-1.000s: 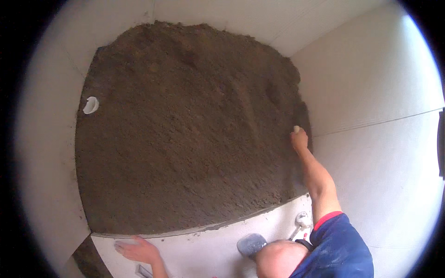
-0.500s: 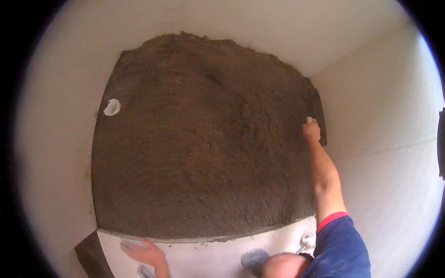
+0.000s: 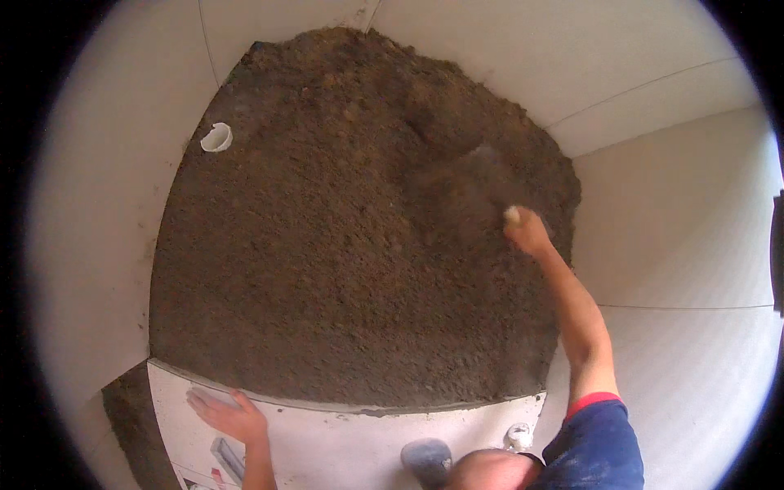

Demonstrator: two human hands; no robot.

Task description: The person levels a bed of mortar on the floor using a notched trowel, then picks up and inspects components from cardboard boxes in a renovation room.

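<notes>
My right hand (image 3: pixel 527 233) is closed on the pale handle of a tool, whose grey blade (image 3: pixel 482 159) is smeared by motion over a bed of dark, granular mortar (image 3: pixel 310 245). My left hand (image 3: pixel 224 415) lies with fingers stretched on the white board (image 3: pixel 335 441) along the bed's near edge. Just below that hand is a grey metal bar-shaped tool (image 3: pixel 229 457). A white, cup-shaped plastic piece (image 3: pixel 216 139) sits in the mortar near the left wall.
Pale panel walls (image 3: pixel 653 204) surround the mortar bed. On the board's right part are a white round fitting (image 3: pixel 518 435) and a rounded grey object (image 3: pixel 425 465), beside a head and blue-sleeved shoulder (image 3: pixel 588 449) at the lower edge. A dark strip (image 3: pixel 131 408) lies left of the board.
My right hand and the tool have swung leftward, away from the right edge of the bed. My left hand stays on the board; the whole view has shifted.
</notes>
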